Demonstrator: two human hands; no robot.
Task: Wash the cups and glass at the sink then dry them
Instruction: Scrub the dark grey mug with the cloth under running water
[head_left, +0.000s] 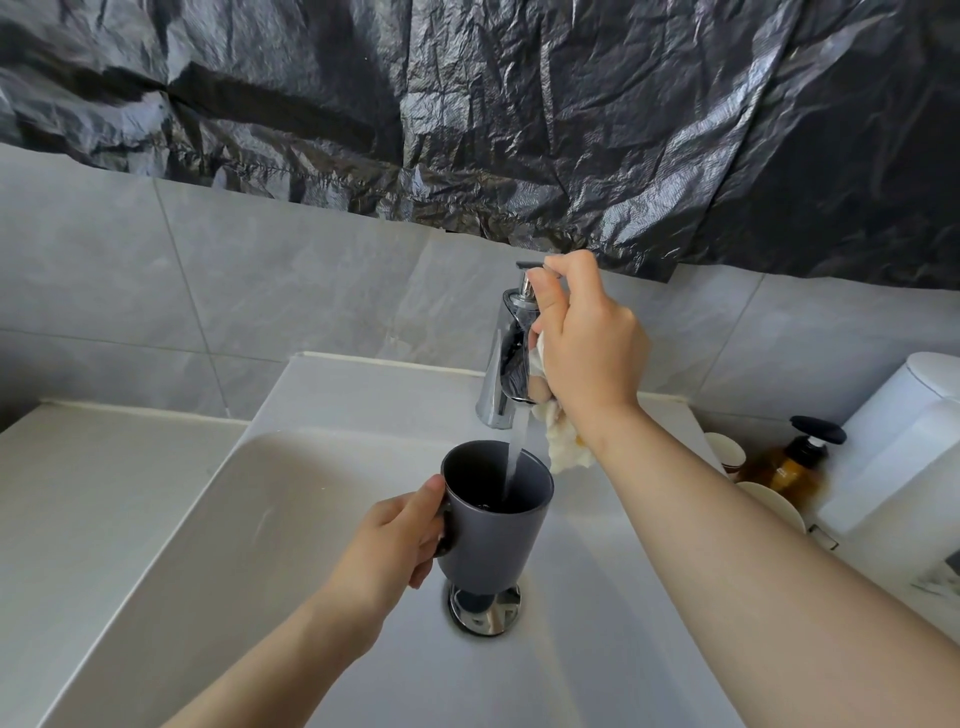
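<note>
A tall dark grey cup (493, 519) is held upright over the white sink (260, 493), under the chrome tap (506, 358). My left hand (395, 540) grips its handle. A stream of water (517, 452) runs from the spout into the cup. My right hand (582, 332) is on the tap's lever, fingertips at its top, and also clutches a crumpled cream cloth (563, 447) that hangs below the palm. Two pale cups (724, 452) (769, 501) stand on the counter at the right, partly hidden by my right forearm.
A chrome drain plug (485, 608) sits in the basin below the cup. An amber pump bottle (795, 462) and a white appliance (909, 431) stand at the right. Black plastic sheeting (467, 104) covers the wall above grey tiles. A white counter (78, 493) lies left.
</note>
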